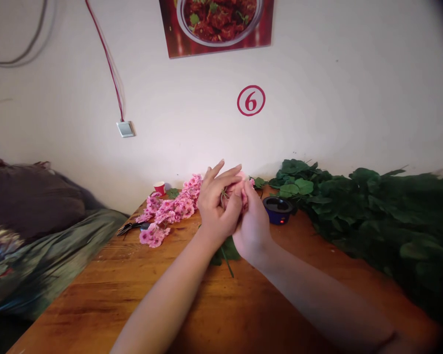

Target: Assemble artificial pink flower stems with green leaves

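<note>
Both hands meet above the middle of the wooden table (140, 280). My left hand (221, 201) has its thumb and index finger closed on a pink flower (226, 195), with its other fingers raised and partly spread. My right hand (254, 219) is cupped against the flower from the right, its fingertips pressed to the petals. Much of the flower is hidden by the fingers. Below the hands, a green leaf with a stem (227, 253) shows over the tabletop.
Pink blossoms (173, 206) lie left of the hands, beside black-handled pliers (131, 227) and a paper cup (160, 188). A blue pot with a red light (277, 210) stands to the right. Green leaves (369, 211) are heaped at the right.
</note>
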`<move>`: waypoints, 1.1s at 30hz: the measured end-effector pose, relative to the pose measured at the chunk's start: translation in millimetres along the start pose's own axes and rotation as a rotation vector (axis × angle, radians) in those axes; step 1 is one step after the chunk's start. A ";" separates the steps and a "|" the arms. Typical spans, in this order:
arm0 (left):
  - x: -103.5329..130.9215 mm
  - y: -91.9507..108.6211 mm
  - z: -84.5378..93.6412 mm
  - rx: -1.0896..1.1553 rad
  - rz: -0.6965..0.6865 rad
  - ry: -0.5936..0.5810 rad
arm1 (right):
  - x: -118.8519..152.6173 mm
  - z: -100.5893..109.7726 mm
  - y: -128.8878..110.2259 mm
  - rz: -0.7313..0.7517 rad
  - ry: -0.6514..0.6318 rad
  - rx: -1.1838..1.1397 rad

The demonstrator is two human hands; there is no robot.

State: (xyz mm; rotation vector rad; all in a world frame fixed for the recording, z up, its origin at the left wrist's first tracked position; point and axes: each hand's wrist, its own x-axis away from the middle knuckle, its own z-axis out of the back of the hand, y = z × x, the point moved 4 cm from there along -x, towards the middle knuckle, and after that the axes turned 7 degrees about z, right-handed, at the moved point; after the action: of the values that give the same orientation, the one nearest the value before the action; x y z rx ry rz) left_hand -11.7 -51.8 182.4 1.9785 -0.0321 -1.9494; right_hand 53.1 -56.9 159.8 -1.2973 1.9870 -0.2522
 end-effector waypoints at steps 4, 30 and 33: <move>1.8 -0.2 -2.0 0.043 0.014 0.006 | 2.9 -5.9 -5.0 0.018 -0.086 0.026; 7.9 -7.2 -5.8 0.171 0.059 -0.023 | -5.9 9.3 15.5 -0.012 -0.016 0.067; 10.5 -8.6 -6.6 0.207 0.159 -0.017 | -7.6 13.1 23.4 -0.020 -0.016 0.079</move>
State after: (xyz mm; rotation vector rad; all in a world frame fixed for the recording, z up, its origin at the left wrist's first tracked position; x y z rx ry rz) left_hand -6.9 -44.9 169.8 2.0170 -0.3983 -1.9259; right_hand 46.9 -36.5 141.9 -1.2656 1.9321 -0.3255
